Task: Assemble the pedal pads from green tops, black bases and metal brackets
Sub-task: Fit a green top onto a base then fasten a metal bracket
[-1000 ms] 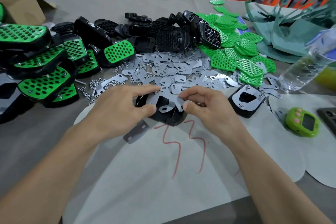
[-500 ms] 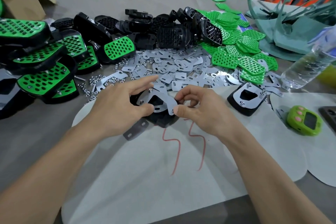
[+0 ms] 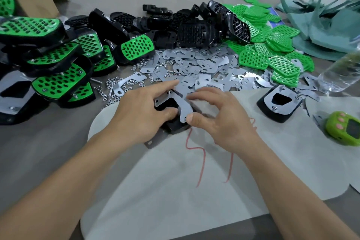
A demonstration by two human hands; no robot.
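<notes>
A black base (image 3: 176, 127) lies on the white sheet under both hands. A curved metal bracket (image 3: 183, 106) sits across its top. My left hand (image 3: 140, 117) grips the base, thumb at its opening and index finger stretched out over the bracket's far end. My right hand (image 3: 220, 122) pinches the bracket's near end with its thumb, fingers arched over it. A second bracket (image 3: 153, 141) pokes out from beneath my left hand. Behind lie piles of loose brackets (image 3: 206, 64), green tops (image 3: 272, 52) and black bases (image 3: 175, 25).
Finished green-and-black pads (image 3: 58, 64) are stacked at the left, with small nuts (image 3: 116, 87) beside them. Another base with a bracket (image 3: 278, 105), a green timer (image 3: 344, 130) and a water bottle (image 3: 342, 72) sit at the right. Teal scraps (image 3: 321, 25) lie at the back right.
The bracket has come down flatter onto the black base. My right fingers have lifted and spread above it, while my left index finger stays stretched over the far end.
</notes>
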